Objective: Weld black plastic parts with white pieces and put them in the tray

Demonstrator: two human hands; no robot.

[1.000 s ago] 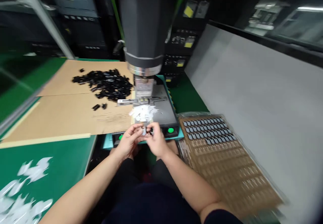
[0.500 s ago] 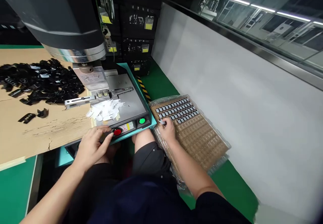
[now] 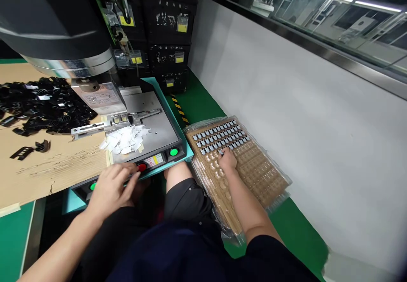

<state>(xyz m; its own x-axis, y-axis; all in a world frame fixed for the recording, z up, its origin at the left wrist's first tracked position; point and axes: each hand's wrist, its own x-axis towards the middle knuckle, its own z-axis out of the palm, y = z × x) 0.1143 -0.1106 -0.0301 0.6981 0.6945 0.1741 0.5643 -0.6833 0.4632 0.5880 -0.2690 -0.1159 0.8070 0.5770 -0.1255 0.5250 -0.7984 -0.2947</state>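
My right hand (image 3: 227,162) is over the clear plastic tray (image 3: 254,176) at the right. Its fingertips are pinched on a small grey-and-black part (image 3: 221,152) at the near side of the filled rows. Most of that part is hidden by the fingers. Similar grey-topped parts (image 3: 216,136) sit in rows at the tray's far end. My left hand (image 3: 112,186) rests at the front edge of the press base (image 3: 152,138), beside the red button (image 3: 141,167). Its fingers are loosely bent, the thumb apart, and nothing shows in it.
White film pieces (image 3: 125,139) lie piled on the press base, below the press head (image 3: 60,32). Black curved parts (image 3: 47,104) are heaped on cardboard at the left. Green buttons (image 3: 173,152) sit on the base's front. A grey panel (image 3: 270,87) stands behind the tray.
Both hands were together in front of the press, holding a small part. They parted, and my right hand carried it rightward to the tray. The view has swung right.
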